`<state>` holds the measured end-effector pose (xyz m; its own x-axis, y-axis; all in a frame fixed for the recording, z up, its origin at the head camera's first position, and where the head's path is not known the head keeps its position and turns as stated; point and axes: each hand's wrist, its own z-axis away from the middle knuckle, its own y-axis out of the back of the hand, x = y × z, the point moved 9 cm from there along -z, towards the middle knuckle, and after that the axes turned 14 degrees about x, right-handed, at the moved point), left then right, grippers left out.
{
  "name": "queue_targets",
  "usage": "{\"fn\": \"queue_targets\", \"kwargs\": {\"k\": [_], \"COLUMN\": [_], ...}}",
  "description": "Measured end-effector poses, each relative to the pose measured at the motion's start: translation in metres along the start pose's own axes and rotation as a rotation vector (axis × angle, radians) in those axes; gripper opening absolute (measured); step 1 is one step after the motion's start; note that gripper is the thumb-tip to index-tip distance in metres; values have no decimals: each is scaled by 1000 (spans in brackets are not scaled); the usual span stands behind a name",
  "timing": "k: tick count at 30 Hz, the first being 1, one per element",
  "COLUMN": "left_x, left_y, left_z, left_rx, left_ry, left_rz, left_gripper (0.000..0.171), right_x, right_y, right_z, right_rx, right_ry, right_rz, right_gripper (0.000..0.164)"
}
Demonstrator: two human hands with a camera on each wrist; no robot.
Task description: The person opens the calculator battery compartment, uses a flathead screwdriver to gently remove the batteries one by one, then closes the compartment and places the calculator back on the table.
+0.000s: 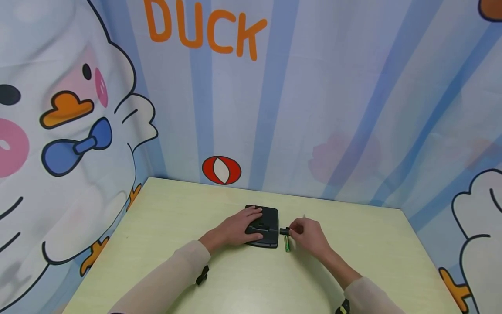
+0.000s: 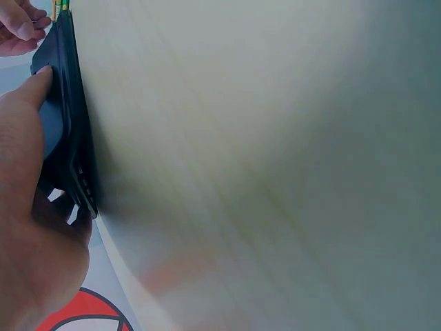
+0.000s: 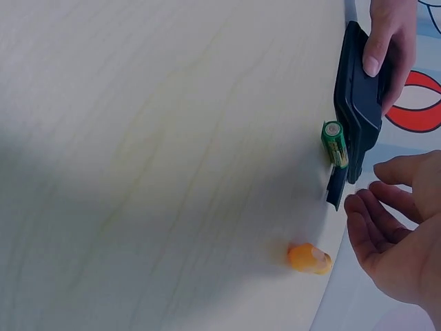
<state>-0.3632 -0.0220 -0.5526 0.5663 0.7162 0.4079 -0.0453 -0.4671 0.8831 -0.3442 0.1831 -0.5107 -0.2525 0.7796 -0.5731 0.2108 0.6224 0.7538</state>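
Note:
A flat black device (image 1: 269, 222), with a shallow recess in its upper face, lies on the table in front of me. My left hand (image 1: 237, 225) holds its left part, thumb on the upper face and fingers toward the far edge. At the device's right side is a small black cover piece (image 3: 335, 193). The fingertips of my right hand (image 1: 310, 235) are right at this piece. In the right wrist view those fingers are loosely bent, with a gap between thumb and index. A green cylindrical battery (image 3: 335, 143) lies beside the cover and the device.
A small orange object (image 3: 309, 258) sits on the table near my right hand, blurred in the right wrist view. The pale wooden table (image 1: 196, 196) ends at a curtain (image 1: 235, 109) printed with ducks and blue stripes.

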Motion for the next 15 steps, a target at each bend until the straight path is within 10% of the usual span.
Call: {"fn": "queue_targets", "kwargs": {"k": [15], "left_x": [-1], "left_y": [-1], "left_z": [0], "left_rx": [6], "left_ry": [-5], "left_rz": [5], "left_gripper": [78], "right_x": [-5], "right_y": [-3], "right_z": [-6], "right_rx": [-30], "right_ry": [118], "right_rz": [68], "right_gripper": [12]}}
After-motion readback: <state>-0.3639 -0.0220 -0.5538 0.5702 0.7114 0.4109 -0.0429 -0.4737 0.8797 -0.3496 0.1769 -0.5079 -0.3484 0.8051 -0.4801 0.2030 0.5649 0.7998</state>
